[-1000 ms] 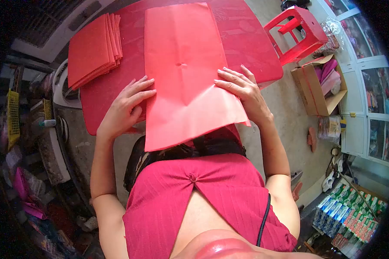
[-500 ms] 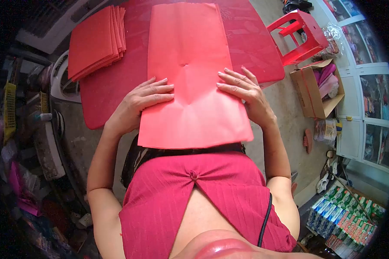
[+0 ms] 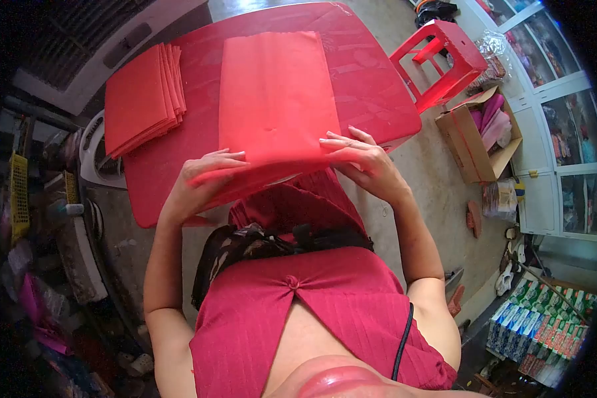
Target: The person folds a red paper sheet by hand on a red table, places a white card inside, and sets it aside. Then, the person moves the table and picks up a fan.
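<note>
A: Where is the big red paper (image 3: 275, 86)?
B: Right between the two hands. It lies on the red surface (image 3: 365, 79), and its long way runs straight out from the body.
A: Which hand is closer to it?
B: Neither one. The left hand (image 3: 204, 178) has the near end on its left side, and the right hand (image 3: 373, 167) has it on the other.
A: Are they wide?
B: No, both are closed on the paper, fingers on top. I can't see all of the left thumb.
A: What's different from the earlier picture?
B: The near end stuck out flat toward the belly then. Now it bends down by the hands – and the red skirt (image 3: 298, 205) shows under it.
A: And the paper pile (image 3: 139, 103)?
B: Past the left hand – same spot as before.
</note>
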`<action>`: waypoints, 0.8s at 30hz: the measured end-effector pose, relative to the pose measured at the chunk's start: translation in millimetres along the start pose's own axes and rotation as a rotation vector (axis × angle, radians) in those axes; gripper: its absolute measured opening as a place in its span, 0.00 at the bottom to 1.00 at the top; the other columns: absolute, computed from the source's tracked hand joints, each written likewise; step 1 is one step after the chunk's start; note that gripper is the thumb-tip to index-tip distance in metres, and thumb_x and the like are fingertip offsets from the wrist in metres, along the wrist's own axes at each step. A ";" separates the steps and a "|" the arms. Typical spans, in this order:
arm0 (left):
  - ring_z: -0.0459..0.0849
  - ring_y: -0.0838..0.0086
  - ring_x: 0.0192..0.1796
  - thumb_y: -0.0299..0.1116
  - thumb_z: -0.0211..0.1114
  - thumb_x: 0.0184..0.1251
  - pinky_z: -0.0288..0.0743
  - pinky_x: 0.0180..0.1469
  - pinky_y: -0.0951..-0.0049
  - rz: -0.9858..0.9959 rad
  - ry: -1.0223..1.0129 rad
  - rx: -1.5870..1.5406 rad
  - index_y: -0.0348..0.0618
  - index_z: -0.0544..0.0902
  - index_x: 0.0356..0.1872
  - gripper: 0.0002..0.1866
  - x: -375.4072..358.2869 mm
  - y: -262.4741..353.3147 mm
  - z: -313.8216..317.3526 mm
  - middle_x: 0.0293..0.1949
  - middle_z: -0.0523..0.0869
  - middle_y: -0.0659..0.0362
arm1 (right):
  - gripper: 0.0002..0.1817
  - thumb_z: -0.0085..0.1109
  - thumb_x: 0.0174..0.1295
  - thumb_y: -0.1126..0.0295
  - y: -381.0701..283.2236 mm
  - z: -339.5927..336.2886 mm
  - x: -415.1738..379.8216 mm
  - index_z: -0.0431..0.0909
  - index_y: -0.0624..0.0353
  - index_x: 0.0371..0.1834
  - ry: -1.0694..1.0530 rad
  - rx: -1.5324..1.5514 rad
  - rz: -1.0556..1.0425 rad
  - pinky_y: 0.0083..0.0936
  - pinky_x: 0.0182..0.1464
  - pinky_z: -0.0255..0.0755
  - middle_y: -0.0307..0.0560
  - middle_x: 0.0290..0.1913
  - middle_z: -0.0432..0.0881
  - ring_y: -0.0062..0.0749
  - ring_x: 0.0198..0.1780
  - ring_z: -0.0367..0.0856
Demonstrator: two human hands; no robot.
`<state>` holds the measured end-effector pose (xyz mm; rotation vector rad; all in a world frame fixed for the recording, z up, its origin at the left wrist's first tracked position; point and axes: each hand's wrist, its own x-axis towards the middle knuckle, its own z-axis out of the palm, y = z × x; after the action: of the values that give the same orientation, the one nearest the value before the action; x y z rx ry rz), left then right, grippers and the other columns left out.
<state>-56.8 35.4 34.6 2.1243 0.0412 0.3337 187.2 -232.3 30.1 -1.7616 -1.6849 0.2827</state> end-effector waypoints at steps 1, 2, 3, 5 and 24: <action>0.84 0.79 0.48 0.31 0.64 0.74 0.76 0.55 0.73 -0.425 0.116 -0.320 0.33 0.86 0.51 0.12 -14.6 3.2 8.2 0.43 0.89 0.65 | 0.14 0.65 0.64 0.66 -3.5 1.6 0.8 0.85 0.53 0.53 0.056 0.040 0.047 0.46 0.75 0.58 0.46 0.54 0.86 0.40 0.62 0.81; 0.80 0.83 0.46 0.31 0.64 0.75 0.76 0.51 0.76 -0.375 0.147 -0.286 0.33 0.86 0.50 0.12 -15.2 0.6 9.6 0.41 0.87 0.68 | 0.13 0.64 0.67 0.65 -5.8 3.0 1.4 0.84 0.56 0.52 0.111 0.081 0.093 0.44 0.73 0.60 0.47 0.49 0.88 0.43 0.56 0.84; 0.77 0.87 0.44 0.30 0.64 0.75 0.75 0.46 0.79 -0.326 0.180 -0.252 0.32 0.85 0.50 0.12 -12.5 3.7 9.7 0.40 0.86 0.71 | 0.13 0.64 0.67 0.65 -6.5 3.7 2.0 0.84 0.56 0.52 0.109 0.082 0.095 0.44 0.73 0.60 0.47 0.49 0.88 0.43 0.56 0.84; 0.78 0.86 0.44 0.31 0.64 0.75 0.75 0.47 0.78 -0.372 0.192 -0.233 0.32 0.85 0.50 0.12 -10.0 4.8 8.6 0.40 0.86 0.70 | 0.12 0.65 0.66 0.66 -6.9 2.4 4.4 0.85 0.59 0.49 0.149 0.040 0.091 0.41 0.67 0.67 0.49 0.46 0.88 0.44 0.56 0.84; 0.68 0.90 0.32 0.33 0.62 0.77 0.61 0.32 0.82 -0.352 0.464 -0.223 0.41 0.80 0.38 0.07 6.3 3.3 20.1 0.30 0.74 0.72 | 0.14 0.62 0.68 0.64 -7.0 12.8 8.0 0.82 0.64 0.48 0.264 0.092 0.248 0.39 0.59 0.72 0.54 0.47 0.85 0.51 0.53 0.82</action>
<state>-46.0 18.0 28.5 1.7404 0.6110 0.5820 175.2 -221.2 27.0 -1.8504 -1.2517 0.2216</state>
